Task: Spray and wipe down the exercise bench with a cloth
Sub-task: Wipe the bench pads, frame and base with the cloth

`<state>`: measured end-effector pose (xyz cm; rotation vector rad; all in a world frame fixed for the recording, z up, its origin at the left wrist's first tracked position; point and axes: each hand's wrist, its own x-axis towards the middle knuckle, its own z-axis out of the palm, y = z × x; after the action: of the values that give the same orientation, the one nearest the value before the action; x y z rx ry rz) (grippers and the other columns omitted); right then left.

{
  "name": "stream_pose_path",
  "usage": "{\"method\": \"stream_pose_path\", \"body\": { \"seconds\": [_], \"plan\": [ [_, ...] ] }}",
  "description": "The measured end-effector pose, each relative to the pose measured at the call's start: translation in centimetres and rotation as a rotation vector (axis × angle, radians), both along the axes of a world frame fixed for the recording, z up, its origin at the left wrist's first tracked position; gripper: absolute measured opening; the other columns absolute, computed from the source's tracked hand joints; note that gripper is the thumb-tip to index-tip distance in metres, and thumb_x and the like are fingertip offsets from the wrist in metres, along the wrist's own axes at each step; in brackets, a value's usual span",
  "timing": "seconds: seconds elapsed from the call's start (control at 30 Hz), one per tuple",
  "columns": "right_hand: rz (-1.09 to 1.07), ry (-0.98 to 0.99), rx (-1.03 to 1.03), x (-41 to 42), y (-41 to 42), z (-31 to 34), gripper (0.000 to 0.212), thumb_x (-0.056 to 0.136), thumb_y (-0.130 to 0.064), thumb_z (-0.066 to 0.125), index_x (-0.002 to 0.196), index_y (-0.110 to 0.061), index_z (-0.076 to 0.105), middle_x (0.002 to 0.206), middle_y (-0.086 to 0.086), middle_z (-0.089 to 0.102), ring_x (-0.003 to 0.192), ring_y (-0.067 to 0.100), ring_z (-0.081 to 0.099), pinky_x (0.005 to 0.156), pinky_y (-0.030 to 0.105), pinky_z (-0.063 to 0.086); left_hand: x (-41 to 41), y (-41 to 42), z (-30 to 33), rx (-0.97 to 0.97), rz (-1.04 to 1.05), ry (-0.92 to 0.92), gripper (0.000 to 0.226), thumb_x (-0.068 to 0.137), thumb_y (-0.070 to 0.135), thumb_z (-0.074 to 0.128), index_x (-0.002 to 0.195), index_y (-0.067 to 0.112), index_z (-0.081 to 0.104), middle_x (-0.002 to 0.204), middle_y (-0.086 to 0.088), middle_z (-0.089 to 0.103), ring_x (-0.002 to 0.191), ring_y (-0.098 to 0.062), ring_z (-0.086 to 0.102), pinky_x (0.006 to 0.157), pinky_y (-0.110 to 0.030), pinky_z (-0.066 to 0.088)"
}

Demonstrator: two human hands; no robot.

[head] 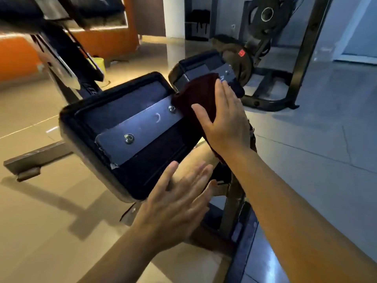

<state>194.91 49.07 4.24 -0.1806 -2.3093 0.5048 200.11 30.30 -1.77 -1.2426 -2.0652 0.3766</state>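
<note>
Here right hand [226, 117] flat, open, pressing cloth [195, 94] at pad [102, 119] edge; left hand [175, 203] open, bracing corner.

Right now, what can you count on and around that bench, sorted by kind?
Hands: 2, left hand and right hand
Cloths: 1, dark red cloth
Bench pads: 2, near pad and far pad
Bolts on the near metal plate: 2
Weight plates: 2
Total: 9

I see the bench pad [114, 127] at centre, a metal plate [140, 127] on it. My right hand [226, 119] lies flat on a cloth [195, 94] at the plate's right end. My left hand [177, 199] rests at the pad's near edge. Weight plates [267, 15] stand behind.
</note>
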Motion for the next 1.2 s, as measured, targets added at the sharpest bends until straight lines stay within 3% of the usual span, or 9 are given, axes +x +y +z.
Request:
{"method": "stream_pose_path", "body": {
  "seconds": [0.17, 0.3, 0.47, 0.6, 0.77, 0.9, 1.0, 1.07, 1.2],
  "plan": [
    [0.062, 0.128, 0.087, 0.0, 0.4, -0.5, 0.074, 0.094, -0.052, 0.049, 0.151, -0.01, 0.029, 0.156, 0.017, 0.029, 0.142, 0.033, 0.031, 0.111, 0.053, 0.035, 0.4, 0.8, -1.4, 0.164, 0.019, -0.072, 0.041, 0.093, 0.034, 0.047, 0.127, 0.015, 0.062, 0.148, -0.012, 0.043, 0.144, -0.026, 0.022, 0.119, -0.052, 0.005],
    [0.041, 0.134, 0.141, 0.2, 0.6, -1.2, 0.068, 0.097, -0.048, 0.046, 0.149, -0.005, 0.032, 0.153, 0.016, 0.036, 0.142, 0.031, 0.033, 0.112, 0.051, 0.035, 1.7, 1.4, -3.0, 0.234, 0.072, -0.196, 0.042, 0.094, 0.033, 0.049, 0.129, 0.014, 0.06, 0.148, -0.015, 0.043, 0.145, -0.028, 0.023, 0.119, -0.055, 0.004],
    [-0.025, 0.235, 0.165, 2.2, 2.0, -5.3, 0.066, 0.099, -0.047, 0.045, 0.147, -0.005, 0.035, 0.151, 0.017, 0.04, 0.139, 0.031, 0.038, 0.106, 0.053, 0.043, 1.5, 1.6, -3.8, 0.311, 0.056, -0.161, 0.04, 0.1, 0.032, 0.042, 0.131, 0.012, 0.058, 0.146, -0.015, 0.046, 0.144, -0.031, 0.028, 0.118, -0.056, 0.011],
    [-0.032, 0.302, 0.039, 4.5, 3.2, -10.8, 0.061, 0.1, -0.047, 0.044, 0.146, -0.011, 0.024, 0.152, 0.018, 0.035, 0.143, 0.031, 0.031, 0.109, 0.053, 0.04, 1.2, 1.7, -4.4, 0.297, 0.012, -0.082, 0.041, 0.101, 0.032, 0.042, 0.131, 0.01, 0.057, 0.144, -0.016, 0.048, 0.142, -0.033, 0.032, 0.116, -0.058, 0.018],
    [-0.072, 0.303, -0.266, 6.5, 2.4, -17.3, 0.065, 0.099, -0.048, 0.043, 0.148, -0.019, 0.012, 0.155, 0.019, 0.029, 0.143, 0.028, 0.03, 0.115, 0.019, 0.027, 1.3, 1.7, -4.4, 0.279, 0.0, -0.041, 0.039, 0.1, 0.032, 0.044, 0.128, 0.009, 0.06, 0.143, -0.017, 0.049, 0.14, -0.034, 0.034, 0.115, -0.057, 0.018],
    [-0.044, 0.189, -0.586, 8.7, 0.8, -23.2, 0.068, 0.097, -0.044, 0.047, 0.151, -0.038, 0.007, 0.16, 0.004, 0.023, 0.139, -0.001, 0.023, 0.101, -0.001, 0.023, 2.1, 1.7, -4.3, 0.316, 0.041, -0.054, 0.039, 0.099, 0.032, 0.044, 0.128, 0.01, 0.059, 0.146, -0.016, 0.046, 0.143, -0.032, 0.028, 0.117, -0.057, 0.012],
    [-0.099, 0.159, -0.63, 9.4, -0.5, -27.6, 0.069, 0.098, -0.054, 0.039, 0.153, -0.024, 0.01, 0.158, 0.011, 0.028, 0.137, 0.005, 0.029, 0.098, -0.005, 0.025, 2.8, 1.5, -5.2, 0.389, 0.099, -0.1, 0.04, 0.099, 0.033, 0.043, 0.13, 0.012, 0.058, 0.148, -0.014, 0.044, 0.145, -0.03, 0.024, 0.118, -0.057, 0.006],
    [-0.13, 0.048, -0.674, 9.9, -0.6, -29.7, 0.066, 0.1, -0.043, 0.043, 0.153, -0.022, 0.009, 0.159, 0.011, 0.026, 0.141, 0.016, 0.03, 0.097, -0.007, 0.02, 2.8, 1.4, -5.7, 0.42, 0.122, -0.071, 0.039, 0.1, 0.033, 0.043, 0.129, 0.012, 0.059, 0.144, -0.012, 0.049, 0.143, -0.031, 0.03, 0.117, -0.056, 0.007],
    [-0.138, -0.054, -0.731, 10.8, -0.5, -30.8, 0.064, 0.103, -0.024, 0.046, 0.156, -0.012, 0.012, 0.159, 0.01, 0.025, 0.14, 0.015, 0.028, 0.092, -0.01, 0.017, 2.4, 1.5, -6.4, 0.465, 0.075, 0.003, 0.035, 0.098, 0.03, 0.048, 0.124, 0.013, 0.063, 0.136, -0.01, 0.058, 0.137, -0.031, 0.041, 0.116, -0.055, 0.011]
  ]
}}
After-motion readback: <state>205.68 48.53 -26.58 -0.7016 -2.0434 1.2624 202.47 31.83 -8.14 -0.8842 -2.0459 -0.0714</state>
